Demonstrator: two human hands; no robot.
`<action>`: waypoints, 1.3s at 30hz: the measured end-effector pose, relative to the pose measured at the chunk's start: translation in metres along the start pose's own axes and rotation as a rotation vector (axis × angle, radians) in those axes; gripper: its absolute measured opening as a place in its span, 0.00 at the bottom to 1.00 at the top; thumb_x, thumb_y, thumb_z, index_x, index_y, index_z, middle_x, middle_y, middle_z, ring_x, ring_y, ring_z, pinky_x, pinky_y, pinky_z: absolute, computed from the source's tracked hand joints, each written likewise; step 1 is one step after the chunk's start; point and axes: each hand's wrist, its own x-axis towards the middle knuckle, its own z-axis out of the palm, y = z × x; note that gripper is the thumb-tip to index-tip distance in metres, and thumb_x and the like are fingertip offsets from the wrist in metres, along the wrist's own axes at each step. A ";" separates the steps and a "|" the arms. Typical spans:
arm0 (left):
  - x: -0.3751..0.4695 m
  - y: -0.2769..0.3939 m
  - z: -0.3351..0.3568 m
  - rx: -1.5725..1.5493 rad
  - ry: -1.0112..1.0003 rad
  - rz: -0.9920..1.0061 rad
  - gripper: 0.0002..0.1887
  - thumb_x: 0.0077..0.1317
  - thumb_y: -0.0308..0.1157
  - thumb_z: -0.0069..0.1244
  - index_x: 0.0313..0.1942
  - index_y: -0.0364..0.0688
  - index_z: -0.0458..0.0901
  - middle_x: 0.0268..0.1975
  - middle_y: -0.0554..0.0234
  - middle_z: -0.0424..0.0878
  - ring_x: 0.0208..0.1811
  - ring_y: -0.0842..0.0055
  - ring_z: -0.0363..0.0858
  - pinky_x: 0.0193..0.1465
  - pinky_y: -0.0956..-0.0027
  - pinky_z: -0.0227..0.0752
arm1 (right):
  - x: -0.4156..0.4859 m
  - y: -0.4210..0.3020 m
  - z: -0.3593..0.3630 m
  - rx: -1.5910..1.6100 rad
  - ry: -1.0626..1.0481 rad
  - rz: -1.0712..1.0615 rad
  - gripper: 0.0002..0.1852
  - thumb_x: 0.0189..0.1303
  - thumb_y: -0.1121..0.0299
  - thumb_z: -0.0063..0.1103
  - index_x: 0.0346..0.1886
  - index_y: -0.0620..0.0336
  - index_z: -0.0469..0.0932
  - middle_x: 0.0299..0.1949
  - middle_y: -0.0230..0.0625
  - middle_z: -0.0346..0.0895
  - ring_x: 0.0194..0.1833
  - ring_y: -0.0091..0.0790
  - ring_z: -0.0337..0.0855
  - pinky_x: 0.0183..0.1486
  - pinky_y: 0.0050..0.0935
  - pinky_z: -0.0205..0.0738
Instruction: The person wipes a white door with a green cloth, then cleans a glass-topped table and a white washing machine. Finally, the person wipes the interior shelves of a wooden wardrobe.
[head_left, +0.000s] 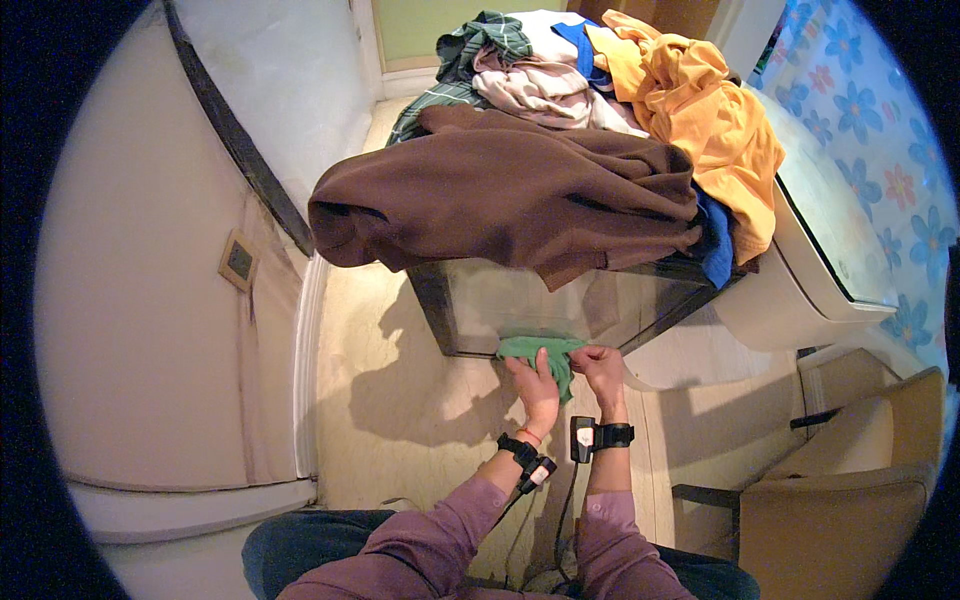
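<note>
A bunched green cloth (553, 355) lies against the lower edge of a dark-framed box with a glossy front panel (517, 304). My left hand (535, 384) grips the cloth from the near side, its thumb on top and part of its fingers hidden by the fabric. Just to the right, my right hand (601, 366) pinches the cloth's right end between thumb and fingers. One loose corner of the cloth hangs down between the two hands. Both wrists carry black straps with small cabled devices.
A brown garment (502, 195) drapes over the box's top, before a heap with an orange garment (712, 127) and a green plaid one (480, 45). At right stand a toilet (817, 262) and a brown chair (832, 525). A wall (165, 300) bounds the left.
</note>
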 end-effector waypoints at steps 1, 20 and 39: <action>0.007 0.013 -0.008 -0.002 0.038 0.030 0.28 0.73 0.34 0.55 0.61 0.29 0.57 0.46 0.40 0.78 0.46 0.53 0.79 0.51 0.57 0.71 | -0.004 -0.018 0.005 -0.058 0.014 -0.081 0.06 0.62 0.74 0.67 0.34 0.69 0.87 0.29 0.34 0.86 0.30 0.25 0.85 0.37 0.25 0.83; 0.086 0.145 -0.066 -0.415 0.139 0.559 0.32 0.65 0.24 0.63 0.63 0.37 0.59 0.49 0.53 0.75 0.45 0.71 0.79 0.48 0.67 0.75 | -0.107 -0.267 0.007 -0.514 0.547 -1.090 0.24 0.47 0.66 0.80 0.48 0.55 0.81 0.54 0.41 0.73 0.57 0.49 0.71 0.61 0.45 0.66; 0.128 0.209 -0.128 -0.921 0.389 0.251 0.21 0.74 0.31 0.48 0.62 0.37 0.59 0.58 0.46 0.70 0.45 0.64 0.81 0.47 0.58 0.85 | 0.027 -0.418 0.088 -1.131 0.092 -1.038 0.17 0.59 0.71 0.65 0.49 0.59 0.72 0.42 0.49 0.81 0.47 0.58 0.82 0.46 0.49 0.78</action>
